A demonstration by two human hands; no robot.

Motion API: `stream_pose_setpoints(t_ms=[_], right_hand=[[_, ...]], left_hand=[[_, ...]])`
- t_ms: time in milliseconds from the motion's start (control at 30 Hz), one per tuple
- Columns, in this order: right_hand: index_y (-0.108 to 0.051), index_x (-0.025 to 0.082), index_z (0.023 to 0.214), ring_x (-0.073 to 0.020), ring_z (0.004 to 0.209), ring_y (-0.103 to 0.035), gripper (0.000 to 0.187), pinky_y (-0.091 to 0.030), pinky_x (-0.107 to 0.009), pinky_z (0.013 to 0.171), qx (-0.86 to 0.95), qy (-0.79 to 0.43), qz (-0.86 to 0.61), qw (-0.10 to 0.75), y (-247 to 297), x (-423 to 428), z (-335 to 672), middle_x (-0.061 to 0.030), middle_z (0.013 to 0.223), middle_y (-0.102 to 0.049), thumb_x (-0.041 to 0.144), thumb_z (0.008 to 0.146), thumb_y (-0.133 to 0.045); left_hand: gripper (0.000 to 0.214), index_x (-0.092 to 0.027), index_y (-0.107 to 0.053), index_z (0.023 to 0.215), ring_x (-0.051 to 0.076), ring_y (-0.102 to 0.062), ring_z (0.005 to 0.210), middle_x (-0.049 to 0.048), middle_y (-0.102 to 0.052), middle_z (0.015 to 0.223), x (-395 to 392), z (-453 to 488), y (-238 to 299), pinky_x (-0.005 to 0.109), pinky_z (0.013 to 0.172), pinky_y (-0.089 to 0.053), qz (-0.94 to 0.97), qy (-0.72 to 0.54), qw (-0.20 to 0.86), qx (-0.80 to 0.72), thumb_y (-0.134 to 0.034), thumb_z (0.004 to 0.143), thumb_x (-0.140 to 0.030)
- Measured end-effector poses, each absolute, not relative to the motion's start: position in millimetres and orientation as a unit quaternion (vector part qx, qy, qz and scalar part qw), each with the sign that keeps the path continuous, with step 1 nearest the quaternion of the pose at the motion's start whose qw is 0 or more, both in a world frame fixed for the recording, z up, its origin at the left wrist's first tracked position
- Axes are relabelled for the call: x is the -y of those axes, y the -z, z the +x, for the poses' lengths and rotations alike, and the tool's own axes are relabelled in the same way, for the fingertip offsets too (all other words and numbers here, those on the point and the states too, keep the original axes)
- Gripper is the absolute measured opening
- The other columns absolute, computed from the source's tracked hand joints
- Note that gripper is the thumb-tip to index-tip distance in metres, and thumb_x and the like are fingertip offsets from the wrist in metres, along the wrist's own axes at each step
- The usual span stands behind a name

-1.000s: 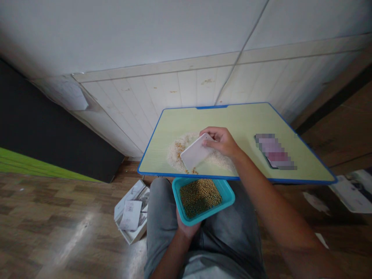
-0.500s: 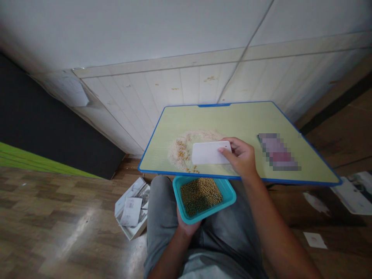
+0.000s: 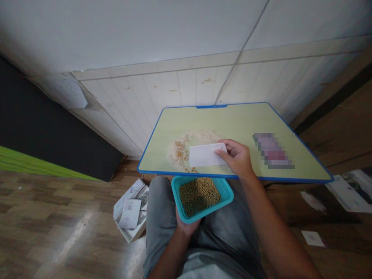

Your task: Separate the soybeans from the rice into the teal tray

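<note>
My right hand (image 3: pixel 238 159) pinches a white flat scraper card (image 3: pixel 207 155) and holds it level over a pile of white rice mixed with yellow beans (image 3: pixel 183 146) on the green table (image 3: pixel 232 120). Below the table's front edge, my left hand (image 3: pixel 187 227) holds a teal plastic tray (image 3: pixel 225 189) from underneath, above my lap. The tray is filled with yellow and green beans (image 3: pixel 199 195). A few beans lie at the table edge just above the tray.
A blurred phone-like object (image 3: pixel 273 150) lies on the right part of the table. An open white box with papers (image 3: pixel 130 211) sits on the wooden floor at my left. Papers (image 3: pixel 348 192) lie on the floor at right. A panelled wall stands behind the table.
My right hand turned the scraper card from a tilted, edge-down pose to level and drew it toward the right of the pile. The tray stayed where it was.
</note>
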State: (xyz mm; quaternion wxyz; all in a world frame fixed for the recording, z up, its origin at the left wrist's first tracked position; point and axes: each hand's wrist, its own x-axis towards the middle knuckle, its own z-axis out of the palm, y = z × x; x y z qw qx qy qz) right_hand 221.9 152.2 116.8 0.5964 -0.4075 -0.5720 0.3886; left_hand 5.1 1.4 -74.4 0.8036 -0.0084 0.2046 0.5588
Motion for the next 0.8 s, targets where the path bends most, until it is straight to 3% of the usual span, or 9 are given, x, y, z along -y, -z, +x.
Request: stream_pose_setpoints(t_ms=[133, 333, 500, 667, 800], right_hand=[[-0.084, 0.023, 0.096, -0.018, 0.072, -0.073, 0.023, -0.061, -0.032, 0.065, 0.572, -0.401, -0.401, 0.592, -117.2, -151.2, 221.7, -0.0032, 0.086, -0.083, 0.036, 0.078, -0.088], [-0.084, 0.024, 0.095, -0.0174, 0.071, -0.072, 0.023, -0.06, -0.031, 0.063, 0.583, -0.413, -0.398, 0.575, -117.2, -150.1, 223.7, -0.0027, 0.085, -0.083, 0.038, 0.079, -0.09], [-0.084, 0.023, 0.095, -0.0177, 0.072, -0.073, 0.024, -0.06, -0.031, 0.063, 0.59, -0.417, -0.387, 0.572, -117.8, -149.2, 224.1, -0.0029, 0.085, -0.083, 0.037, 0.077, -0.091], [-0.084, 0.023, 0.095, -0.0174, 0.07, -0.072, 0.022, -0.058, -0.03, 0.061, 0.579, -0.4, -0.4, 0.587, -118.4, -149.5, 223.8, -0.0029, 0.084, -0.083, 0.037, 0.078, -0.089], [-0.083, 0.023, 0.095, -0.0173, 0.069, -0.072, 0.023, -0.058, -0.031, 0.061, 0.585, -0.401, -0.402, 0.579, -118.1, -149.6, 224.1, -0.0032, 0.085, -0.083, 0.037, 0.078, -0.089]], left_hand=[[0.059, -0.034, -0.073, 0.155, 0.028, -0.058, 0.162, 0.0029, -0.082, 0.153, -0.8, 3.6, 69.0, 0.06, 0.144, -0.024, -0.048, -0.549, 0.789, -0.273, -0.032, 0.116, -0.049], [0.06, -0.035, -0.068, 0.16, 0.027, -0.058, 0.162, 0.0021, -0.083, 0.151, -0.8, 3.7, 62.5, 0.06, 0.143, -0.027, -0.069, -0.549, 0.772, -0.312, -0.028, 0.117, -0.045], [0.058, -0.036, -0.066, 0.163, 0.028, -0.061, 0.159, 0.0026, -0.08, 0.155, -1.4, 3.6, 59.3, 0.061, 0.142, -0.029, -0.062, -0.543, 0.777, -0.313, -0.035, 0.115, -0.046], [0.057, -0.04, -0.07, 0.158, 0.027, -0.059, 0.162, -0.0002, -0.078, 0.158, 0.0, 3.1, 57.6, 0.061, 0.143, -0.026, -0.043, -0.545, 0.788, -0.282, -0.033, 0.116, -0.049], [0.056, -0.037, -0.079, 0.147, 0.027, -0.068, 0.153, 0.0005, -0.087, 0.144, -0.9, 3.6, 57.9, 0.059, 0.143, -0.027, -0.06, -0.547, 0.787, -0.279, -0.033, 0.117, -0.048]])
